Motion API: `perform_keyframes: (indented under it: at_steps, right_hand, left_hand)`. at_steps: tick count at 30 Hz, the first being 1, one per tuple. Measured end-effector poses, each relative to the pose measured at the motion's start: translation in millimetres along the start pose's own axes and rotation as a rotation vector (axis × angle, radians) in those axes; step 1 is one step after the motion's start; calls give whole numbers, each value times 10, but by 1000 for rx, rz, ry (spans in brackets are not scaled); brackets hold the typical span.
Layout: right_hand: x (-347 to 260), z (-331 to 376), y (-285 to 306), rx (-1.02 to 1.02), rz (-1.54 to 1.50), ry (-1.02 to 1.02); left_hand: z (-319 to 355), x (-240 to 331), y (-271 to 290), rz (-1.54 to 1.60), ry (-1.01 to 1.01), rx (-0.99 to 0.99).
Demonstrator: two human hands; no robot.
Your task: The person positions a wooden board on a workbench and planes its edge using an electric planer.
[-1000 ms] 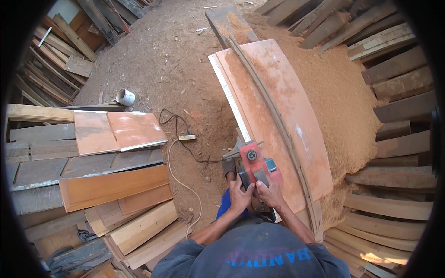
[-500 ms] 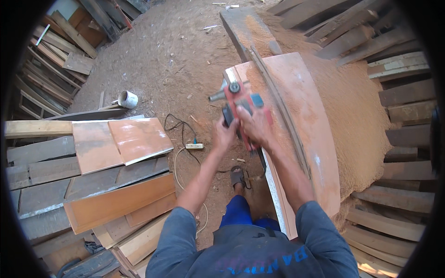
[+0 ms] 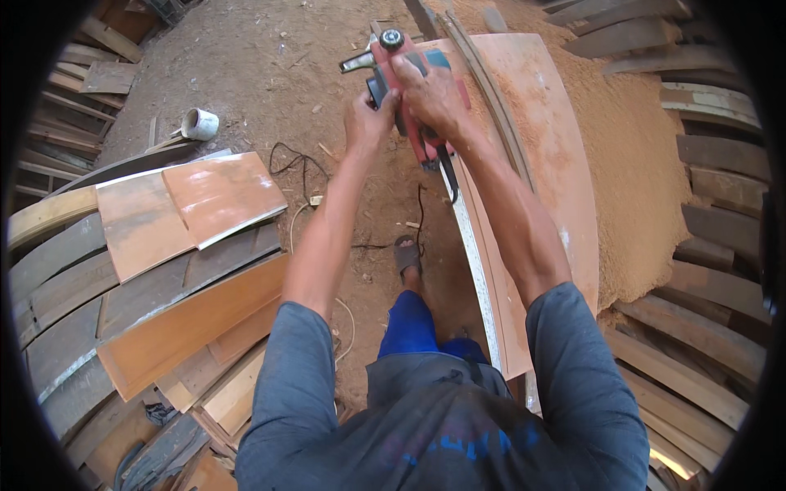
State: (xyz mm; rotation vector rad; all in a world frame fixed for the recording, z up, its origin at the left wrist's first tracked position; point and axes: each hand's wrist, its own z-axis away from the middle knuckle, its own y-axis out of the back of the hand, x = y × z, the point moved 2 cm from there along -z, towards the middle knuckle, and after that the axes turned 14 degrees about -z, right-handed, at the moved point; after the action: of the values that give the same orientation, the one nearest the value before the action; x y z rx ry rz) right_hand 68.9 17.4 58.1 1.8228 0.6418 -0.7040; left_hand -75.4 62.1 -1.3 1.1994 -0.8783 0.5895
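With both arms stretched out, I hold a red electric planer (image 3: 416, 141) at the far left end of a wide, pale brown board (image 3: 561, 164). My right hand (image 3: 434, 100) is wrapped around its top handle. My left hand (image 3: 370, 124) grips the black housing on its left side. A round black knob stands at the planer's front, and a spout juts out to the left. The power cord hangs from its rear. Sawdust and a long narrow wood strip (image 3: 495, 102) lie on the board. The planer's underside is hidden.
On the left, orange-brown panels (image 3: 225, 192) rest on stacked planks (image 3: 61, 295). A white bucket (image 3: 200, 124) stands beyond them. A dark cord (image 3: 304, 168) crosses the dirt floor near my foot. Heaped sawdust (image 3: 639, 204) and more timber (image 3: 725, 204) line the right side.
My hands have pushed the planer forward, away from me, toward the board's far end. Both arms are straighter, and the view has shifted somewhat.
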Motion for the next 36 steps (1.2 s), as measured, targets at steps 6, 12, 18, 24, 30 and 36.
perform_keyframes:
  at_steps: [6,12,18,24,30,36]
  right_hand:
    - [-415,1229,443,32,-469,-498]
    - [-799,2824,764,-26,-551,-674]
    - [-1216,4843,1071,-84,-713,-845]
    - [-1445,5644,1254,-56,-745,-796]
    - [-1206,4564,1047,-70,-753,-794]
    - [-788,2868,752,-102,-585,-734]
  left_hand:
    - [1295,113,-102,36,-12,-64]
    - [2967,26,-331,-260,78,-137]
    - [4997,-5,-520,-280,47,-146]
    - [5833,-74,-613,-277,16,-202]
    - [4758,-134,-551,-157,5,-143]
    - [2975,-168,-371,-88,100,-156]
